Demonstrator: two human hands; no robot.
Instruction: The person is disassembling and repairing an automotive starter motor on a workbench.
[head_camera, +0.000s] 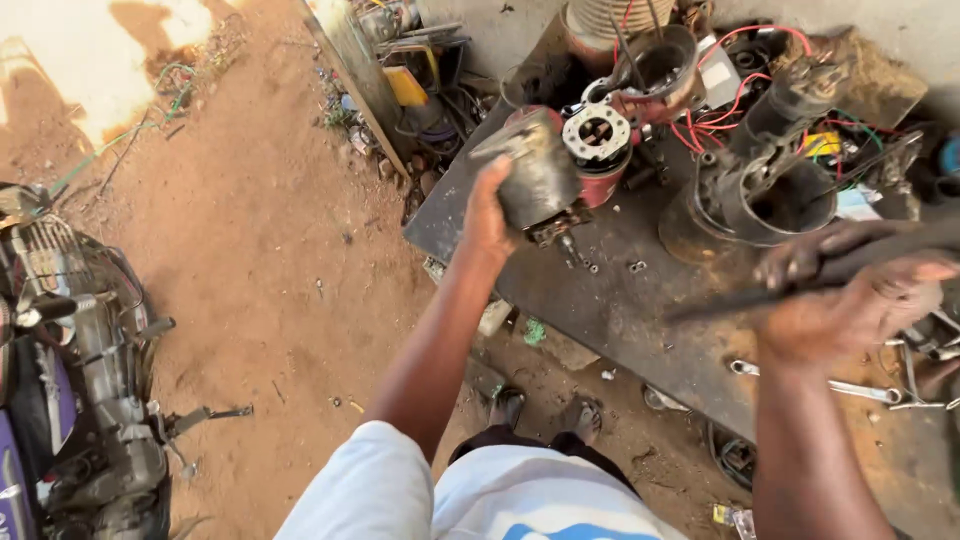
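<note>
a person in a white shirt stands at a dark metal bench (620, 310) set on red dirt, seen from above. the left hand (488, 215) is raised over the near edge of the bench, its fingers closed round a grey, greasy motor housing (538, 175) held tilted in the air, a small fitting and bolt showing at its lower end. the right hand (850, 300) is at the right side, its fingers wrapped round a long dark tool (800, 280), blurred, that runs across the bench top toward the left. just behind the housing stands a red cylindrical part with a pale round plate (597, 135) on top. further back sit an open metal ring casing (665, 60), a tangle of red wires (735, 100) and a large black motor body (770, 170), crowding the space between the two hands. a spanner (830, 385) lies on the bench near the right wrist. a motorcycle (75, 370) is parked on the dirt at the far left, well apart from the bench. sandalled feet (545, 410) show below.
</note>
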